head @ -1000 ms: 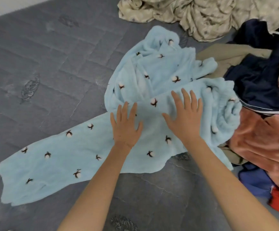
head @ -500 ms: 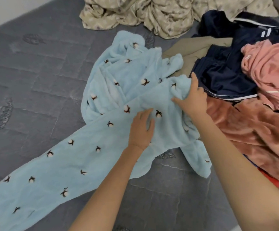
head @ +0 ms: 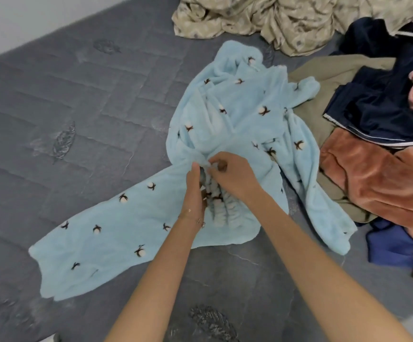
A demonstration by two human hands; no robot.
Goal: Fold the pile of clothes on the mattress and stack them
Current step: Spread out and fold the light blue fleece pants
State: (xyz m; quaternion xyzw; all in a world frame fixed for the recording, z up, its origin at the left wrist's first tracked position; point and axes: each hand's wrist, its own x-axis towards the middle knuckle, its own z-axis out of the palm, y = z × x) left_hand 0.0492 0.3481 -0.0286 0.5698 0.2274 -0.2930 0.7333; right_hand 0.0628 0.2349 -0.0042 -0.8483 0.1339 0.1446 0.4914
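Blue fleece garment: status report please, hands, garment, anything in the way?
Left hand and right hand both pinch the ruched band. Blue fleece garment spread on mattress, unfolded. Unsorted pile lies against its right side.

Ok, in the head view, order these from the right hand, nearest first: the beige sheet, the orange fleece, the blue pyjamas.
1. Blue pyjamas: centre, pinched by the right hand.
2. Orange fleece: to the right, in the pile.
3. Beige sheet: top, at the mattress's far end.
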